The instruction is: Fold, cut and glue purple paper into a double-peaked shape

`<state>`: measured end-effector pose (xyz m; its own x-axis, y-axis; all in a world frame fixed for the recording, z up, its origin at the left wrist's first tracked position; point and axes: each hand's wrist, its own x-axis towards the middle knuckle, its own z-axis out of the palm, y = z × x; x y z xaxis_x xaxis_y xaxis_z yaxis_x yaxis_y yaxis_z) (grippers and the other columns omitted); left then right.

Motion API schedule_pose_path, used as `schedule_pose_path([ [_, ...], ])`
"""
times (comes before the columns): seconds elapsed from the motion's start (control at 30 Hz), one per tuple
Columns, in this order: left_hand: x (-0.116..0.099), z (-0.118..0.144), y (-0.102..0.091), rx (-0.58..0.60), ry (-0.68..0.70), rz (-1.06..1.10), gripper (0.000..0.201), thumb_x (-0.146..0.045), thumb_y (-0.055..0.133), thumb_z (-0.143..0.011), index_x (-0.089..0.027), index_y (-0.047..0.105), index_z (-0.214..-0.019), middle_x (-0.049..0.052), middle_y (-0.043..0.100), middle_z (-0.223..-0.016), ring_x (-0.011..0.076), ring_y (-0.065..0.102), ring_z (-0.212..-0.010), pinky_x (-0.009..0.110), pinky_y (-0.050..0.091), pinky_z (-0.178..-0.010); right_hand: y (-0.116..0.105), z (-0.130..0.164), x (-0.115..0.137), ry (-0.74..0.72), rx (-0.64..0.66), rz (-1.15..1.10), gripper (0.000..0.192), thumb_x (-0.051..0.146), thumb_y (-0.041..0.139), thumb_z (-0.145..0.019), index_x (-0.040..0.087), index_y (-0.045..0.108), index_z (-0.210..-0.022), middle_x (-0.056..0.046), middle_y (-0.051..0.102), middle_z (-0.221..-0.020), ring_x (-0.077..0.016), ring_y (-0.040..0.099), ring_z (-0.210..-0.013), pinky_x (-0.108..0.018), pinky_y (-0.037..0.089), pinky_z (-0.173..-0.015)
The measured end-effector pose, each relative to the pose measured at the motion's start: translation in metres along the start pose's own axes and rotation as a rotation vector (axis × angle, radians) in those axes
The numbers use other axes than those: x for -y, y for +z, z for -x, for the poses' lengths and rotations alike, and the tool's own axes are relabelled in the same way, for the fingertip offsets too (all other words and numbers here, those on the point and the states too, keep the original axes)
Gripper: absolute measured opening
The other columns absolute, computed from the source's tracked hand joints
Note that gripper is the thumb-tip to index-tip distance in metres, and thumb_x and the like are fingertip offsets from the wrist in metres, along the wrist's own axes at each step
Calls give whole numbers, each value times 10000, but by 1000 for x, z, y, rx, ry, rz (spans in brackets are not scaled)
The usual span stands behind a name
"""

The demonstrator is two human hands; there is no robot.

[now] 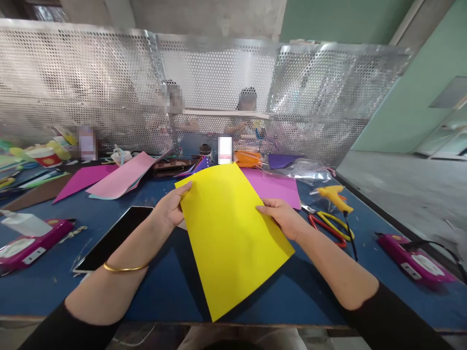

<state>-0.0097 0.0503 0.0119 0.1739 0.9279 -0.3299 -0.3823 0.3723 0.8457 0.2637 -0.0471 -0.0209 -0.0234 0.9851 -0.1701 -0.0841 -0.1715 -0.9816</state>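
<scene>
A bright yellow sheet of craft paper is held tilted above the blue table. My left hand pinches its upper left edge, thumb on the front face. On the right edge, about a third of the way down, my right hand grips the sheet with its thumb in front and the other fingers behind. Beyond it lies a purple sheet, partly covered by the yellow one. A dark-screened tablet rests below my left forearm. Right of my right hand are red- and yellow-handled pliers.
A yellow glue gun lies at the right, near a magenta power strip. Another magenta strip with a white plug is at the left. Pink sheets lie behind the tablet. A perforated metal screen closes the table's far side; people sit beyond.
</scene>
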Motion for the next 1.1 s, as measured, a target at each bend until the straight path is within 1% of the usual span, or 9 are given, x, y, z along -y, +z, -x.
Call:
schedule_pose_path([
  [0.13, -1, 11, 11, 4, 22, -46, 236, -255, 620, -938, -160, 694, -1141, 91, 785, -984, 195, 756, -810, 271, 627, -696, -6, -5, 1, 1, -79, -91, 236, 276, 772, -685, 206, 747, -908, -62, 809, -877, -225, 766, -740, -325, 622, -706],
  [0.23, 7, 19, 19, 46, -16, -156, 277, -169, 760, -798, -133, 739, -1072, 148, 783, -1058, 263, 767, -864, 325, 643, -703, -10, -6, 3, -7, -122, -102, 206, 254, 772, -694, 207, 737, -892, -44, 805, -843, -202, 755, -697, -287, 608, -653],
  [0.33, 15, 22, 21, 21, 22, -249, 318, -110, 818, -708, -137, 760, -1020, 156, 777, -1090, 292, 763, -914, 325, 645, -688, -13, -4, 6, 3, -144, -72, 194, 286, 772, -737, 209, 746, -913, -47, 807, -876, -193, 753, -709, -277, 606, -651],
  [0.43, 17, 21, 20, -40, 107, -282, 271, -145, 821, -717, -141, 760, -981, 133, 762, -1158, 280, 751, -985, 283, 636, -696, -18, -3, 9, 34, -147, -2, 208, 352, 790, -754, 201, 761, -894, -63, 805, -874, -206, 751, -709, -277, 600, -609],
  [0.6, 15, 17, 17, -74, 180, -297, 277, -209, 812, -735, -176, 742, -1002, 89, 756, -1195, 252, 737, -1036, 260, 624, -732, -24, -5, 8, 21, -152, 98, 198, 254, 816, -685, 209, 771, -872, -34, 802, -838, -217, 755, -736, -282, 594, -639],
  [0.77, 16, 19, 17, 46, 119, -384, 336, -303, 825, -722, -177, 755, -1025, 108, 784, -1074, 225, 750, -831, 233, 565, -527, -24, -5, 8, -74, -200, 117, 266, 317, 767, -701, 232, 762, -953, -9, 802, -871, -229, 761, -790, -318, 596, -701],
  [0.93, 18, 26, 19, 115, 103, -462, 232, -215, 822, -655, -156, 777, -875, 99, 793, -898, 154, 653, -567, 189, 415, -364, -25, -6, 8, -166, -233, 151, 336, 441, 774, -670, 230, 757, -931, -24, 795, -883, -256, 755, -798, -365, 599, -747],
  [1.0, 18, 26, 19, 98, 131, -448, 203, -213, 795, -676, -173, 779, -874, 93, 791, -890, 153, 642, -565, 193, 417, -369, -26, -8, 6, -205, -266, 193, 358, 504, 758, -698, 228, 760, -926, -33, 789, -890, -260, 745, -793, -374, 597, -736],
  [1.1, 17, 24, 18, 54, 162, -396, 224, -198, 765, -696, -180, 782, -919, 114, 787, -969, 189, 680, -656, 211, 425, -389, -30, -11, 4, -289, -393, 287, 446, 604, 690, -777, 215, 753, -984, -51, 774, -898, -252, 720, -785, -346, 575, -659],
])
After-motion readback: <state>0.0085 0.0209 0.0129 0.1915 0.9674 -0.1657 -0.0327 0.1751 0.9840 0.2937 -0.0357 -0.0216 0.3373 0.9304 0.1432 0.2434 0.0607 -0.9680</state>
